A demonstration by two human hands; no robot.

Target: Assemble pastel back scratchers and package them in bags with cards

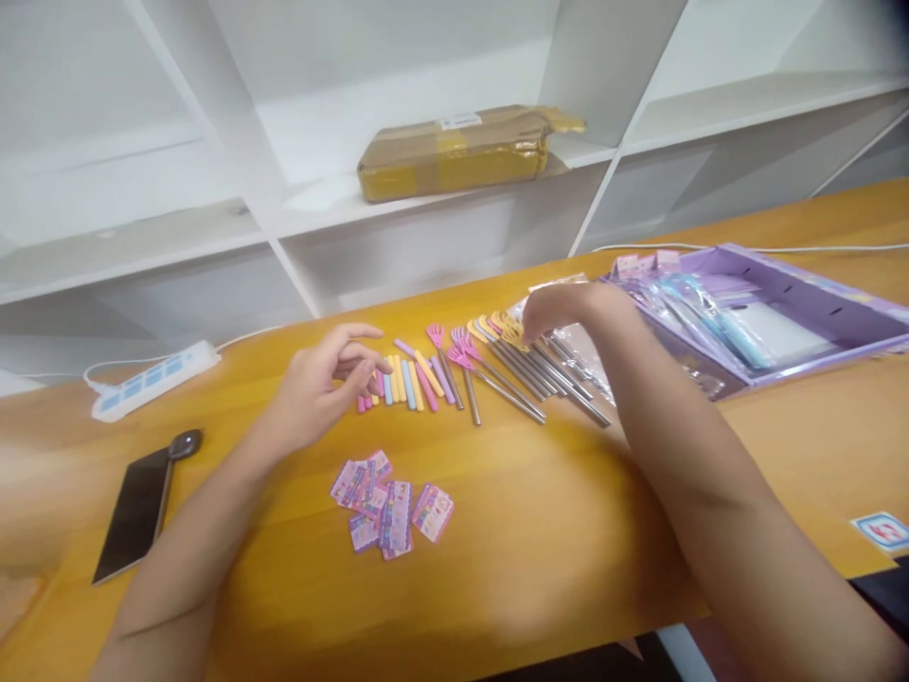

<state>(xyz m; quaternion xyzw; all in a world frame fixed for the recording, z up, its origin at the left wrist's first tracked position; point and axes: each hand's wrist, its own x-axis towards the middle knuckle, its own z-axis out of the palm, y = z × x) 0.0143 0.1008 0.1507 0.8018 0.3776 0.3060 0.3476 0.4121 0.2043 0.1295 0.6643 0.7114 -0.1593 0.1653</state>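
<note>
My left hand (330, 384) hovers at the left end of a row of pastel sticks (416, 384), its fingers curved and apart, with nothing visible in them. The sticks are pink, yellow, blue and purple. To their right lie several back scratchers with metal rods (504, 393) and hand-shaped heads in pink, yellow and blue. Over the far side of these scratchers, my right hand (558, 308) bends down beside clear plastic bags (579, 350). Its fingertips are mostly hidden, so its grip does not show. Several small printed cards (396, 511) lie in a loose pile nearer me.
At the right stands a purple box (816, 369) with bagged items inside. A white power strip (156, 381) and a dark phone-like slab (133, 511) with a round black object (186, 444) are at the left. A taped parcel (454, 156) rests on the white shelf (312, 223) behind.
</note>
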